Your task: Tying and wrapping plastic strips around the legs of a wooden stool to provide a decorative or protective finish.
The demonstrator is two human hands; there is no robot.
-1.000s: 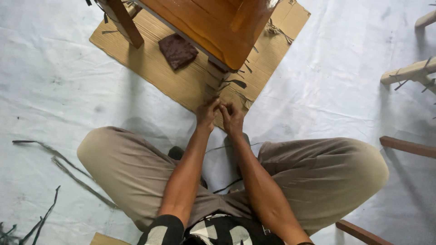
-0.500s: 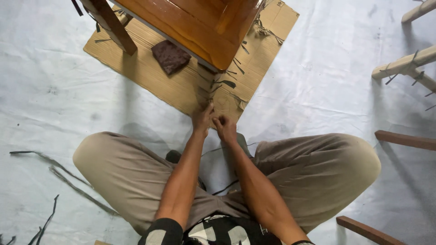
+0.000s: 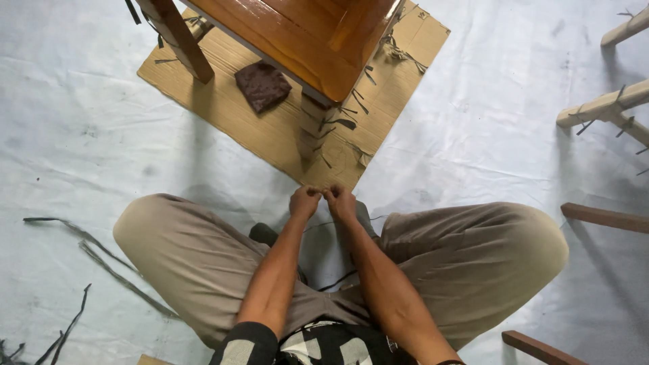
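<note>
Pinching thin strand, fingers closed

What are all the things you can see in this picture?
Wooden furniture: one, glossy orange-brown, top centre, standing on the cardboard.
Cardboard sheet: one, tan, under the furniture.
Dark pad: one, dark brown, on the cardboard.
Strips: several, dark grey, on the floor at left; more short bits on the cardboard.
Wooden pieces: several, pale and brown, right edge.
Floor sheet: one, whitish, under everything.
Legs: two, tan trousers, crossed.
Left hand: closed, beside the right.
Right hand: closed, at the cardboard's near corner; what they pinch is too small to tell.
</note>
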